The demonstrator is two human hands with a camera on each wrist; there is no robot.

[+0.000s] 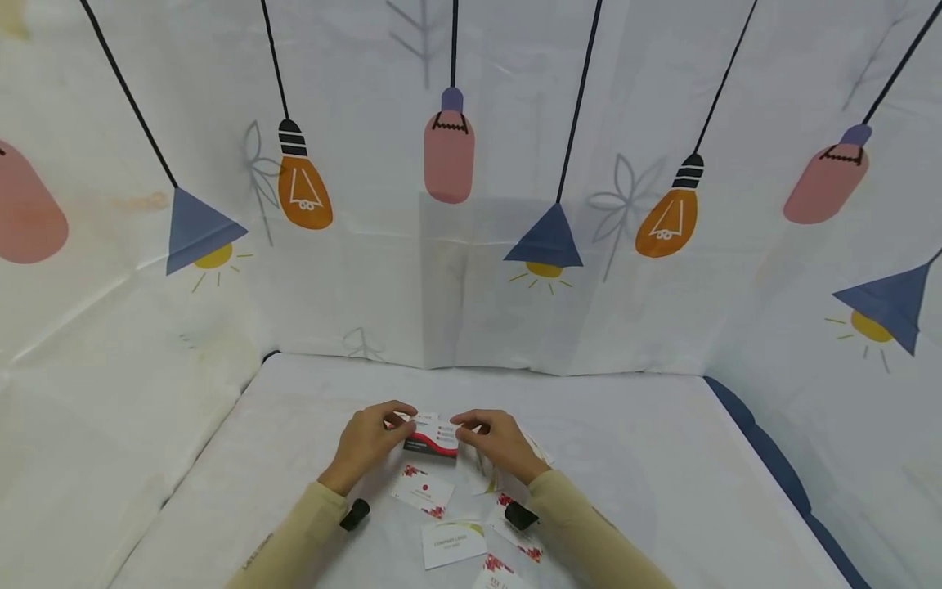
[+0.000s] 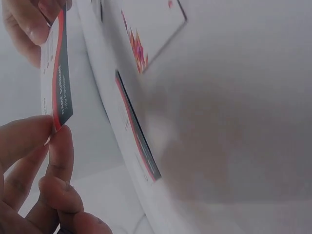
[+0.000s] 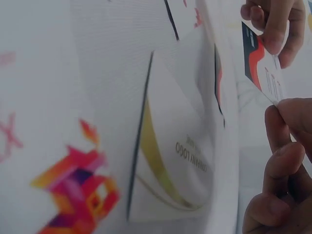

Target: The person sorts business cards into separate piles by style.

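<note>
A white business card [image 1: 432, 439] with a red wave and a dark band is held up between both hands. My left hand [image 1: 371, 442] pinches one end between thumb and finger, and my right hand [image 1: 502, 446] pinches the opposite end. In the left wrist view the dark band [image 2: 64, 95] shows white name lettering. Lying below on the table is a similar red-and-dark card [image 2: 136, 131]. Close under the right hand rests a white card with gold curves [image 3: 170, 156] and the words COMPANY LOGO.
Nearer the front of the white table [image 1: 625, 458] lie a card with red corner patterns [image 1: 423, 491], a company logo card [image 1: 454, 544], and more patterned cards [image 1: 500, 575]. A white sheet [image 1: 353, 278] printed with lamps hangs behind and at the sides.
</note>
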